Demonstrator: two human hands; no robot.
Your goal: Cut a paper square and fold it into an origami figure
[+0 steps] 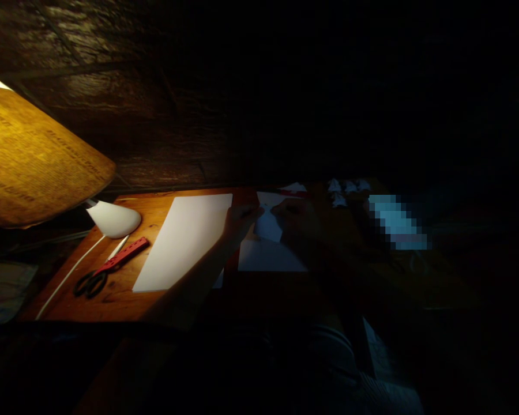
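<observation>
My left hand point(240, 222) and my right hand point(294, 214) are close together over the table, in dim light. Between them is a small piece of white paper point(268, 225), pinched by the fingers of both hands at its upper part. Below it, a white sheet of paper point(268, 259) lies on the wood, partly in shadow. To the left of my left hand rests a larger stack of white paper point(184, 236), lit by the lamp. Fine finger detail is lost in the dark, most of all on the right hand.
A lamp point(115, 219) with a yellow printed shade stands at the left, its white cord point(69, 274) crossing the wooden table point(121, 305). Scissors point(90, 282) lie beside a red strip point(125, 253). Several small folded papers point(339, 199) sit back right, near a pixelated bright screen point(398, 222).
</observation>
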